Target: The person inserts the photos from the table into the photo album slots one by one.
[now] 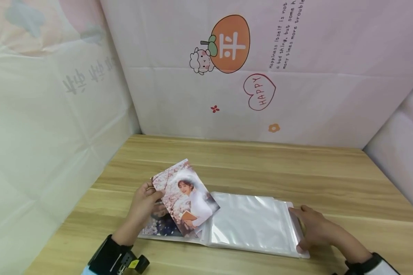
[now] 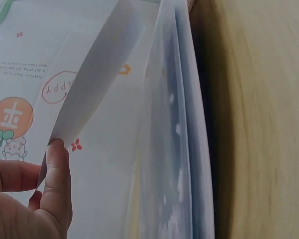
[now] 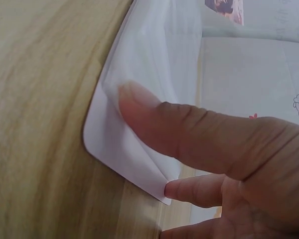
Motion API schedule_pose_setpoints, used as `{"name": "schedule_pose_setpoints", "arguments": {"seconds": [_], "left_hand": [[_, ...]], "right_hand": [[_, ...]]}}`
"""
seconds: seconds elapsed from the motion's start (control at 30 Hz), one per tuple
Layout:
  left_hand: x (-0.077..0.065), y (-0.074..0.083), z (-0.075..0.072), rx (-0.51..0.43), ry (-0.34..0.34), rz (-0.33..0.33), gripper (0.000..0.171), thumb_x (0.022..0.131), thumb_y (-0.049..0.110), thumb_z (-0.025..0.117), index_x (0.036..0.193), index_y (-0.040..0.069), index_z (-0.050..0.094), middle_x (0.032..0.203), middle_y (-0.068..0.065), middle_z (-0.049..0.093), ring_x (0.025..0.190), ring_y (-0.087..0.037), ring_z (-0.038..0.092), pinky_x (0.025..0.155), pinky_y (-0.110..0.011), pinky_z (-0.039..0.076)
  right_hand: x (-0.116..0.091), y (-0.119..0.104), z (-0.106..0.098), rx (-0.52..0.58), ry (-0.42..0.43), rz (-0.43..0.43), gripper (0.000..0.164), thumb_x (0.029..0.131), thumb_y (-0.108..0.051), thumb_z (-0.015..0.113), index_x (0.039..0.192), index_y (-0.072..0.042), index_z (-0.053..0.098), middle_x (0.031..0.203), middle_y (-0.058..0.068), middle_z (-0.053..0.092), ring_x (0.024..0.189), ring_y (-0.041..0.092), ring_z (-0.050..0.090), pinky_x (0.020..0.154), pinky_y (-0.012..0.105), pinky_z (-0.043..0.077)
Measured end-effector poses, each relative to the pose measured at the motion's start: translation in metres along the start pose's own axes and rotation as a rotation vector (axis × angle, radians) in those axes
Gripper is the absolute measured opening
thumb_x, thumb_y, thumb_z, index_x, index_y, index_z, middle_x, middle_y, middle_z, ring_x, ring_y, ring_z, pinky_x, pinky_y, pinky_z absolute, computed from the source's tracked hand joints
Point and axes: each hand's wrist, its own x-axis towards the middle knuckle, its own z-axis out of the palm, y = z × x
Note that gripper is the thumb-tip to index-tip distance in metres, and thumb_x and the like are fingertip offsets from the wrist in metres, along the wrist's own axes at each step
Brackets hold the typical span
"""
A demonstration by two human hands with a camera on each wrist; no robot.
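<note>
My left hand (image 1: 142, 204) pinches a photo print (image 1: 187, 194) by its left edge, between thumb and fingers. The print shows a person in white among pink blossoms. It is tilted over the left page of an open photo album (image 1: 206, 238), partly covering another photo (image 1: 163, 221) there. In the left wrist view the print (image 2: 92, 79) is nearly edge-on. Clear plastic sleeves (image 1: 246, 221) make up the album's right side. My right hand (image 1: 318, 227) rests at its right edge, thumb and forefinger spread. The right wrist view has that thumb (image 3: 189, 134) lying against the sleeves (image 3: 149, 55).
The album lies on a wood-grain table (image 1: 241, 164). Printed white cloth (image 1: 179, 99) hangs behind, with more cloth (image 1: 44, 145) along the left side and at the right. Each wrist wears a black strap (image 1: 108, 254).
</note>
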Motion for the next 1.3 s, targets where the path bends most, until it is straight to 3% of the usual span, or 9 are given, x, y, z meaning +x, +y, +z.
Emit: {"name": "schedule_pose_setpoints", "arguments": {"seconds": [0.17,0.3,0.97,1.3], "left_hand": [[0.0,0.003,-0.009,-0.001,0.037,0.03,0.027,0.086,-0.007,0.052,0.11,-0.006,0.041,0.088,-0.009,0.057,0.07,-0.014,0.059,0.055,-0.027,0.053],[0.0,0.004,-0.011,-0.015,0.053,0.037,0.026,0.086,-0.009,0.052,0.109,-0.006,0.04,0.089,-0.008,0.056,0.071,-0.013,0.059,0.057,-0.027,0.053],[-0.005,0.003,0.004,0.015,0.058,0.074,0.033,0.086,-0.009,0.05,0.116,-0.007,0.039,0.104,-0.02,0.056,0.069,-0.016,0.061,0.056,-0.03,0.054],[-0.006,-0.001,0.008,-0.018,0.051,0.075,0.038,0.082,-0.013,0.047,0.117,-0.007,0.034,0.103,-0.021,0.057,0.063,-0.016,0.062,0.052,-0.031,0.053]], "right_hand": [[-0.001,0.001,-0.001,0.011,-0.005,0.002,0.102,0.048,-0.021,0.088,0.133,0.008,0.04,0.126,0.049,0.024,0.113,0.064,0.027,0.083,0.067,0.034],[-0.002,0.001,-0.002,0.019,-0.004,-0.004,0.102,0.049,-0.021,0.088,0.133,0.009,0.04,0.126,0.05,0.023,0.113,0.065,0.026,0.084,0.068,0.033],[-0.003,0.001,-0.001,0.044,-0.009,-0.001,0.101,0.05,-0.019,0.087,0.134,0.009,0.038,0.128,0.05,0.02,0.115,0.065,0.023,0.084,0.069,0.031],[-0.004,0.003,0.001,0.042,0.013,-0.024,0.1,0.048,-0.019,0.087,0.132,0.01,0.04,0.126,0.05,0.023,0.113,0.065,0.026,0.083,0.068,0.032]]}}
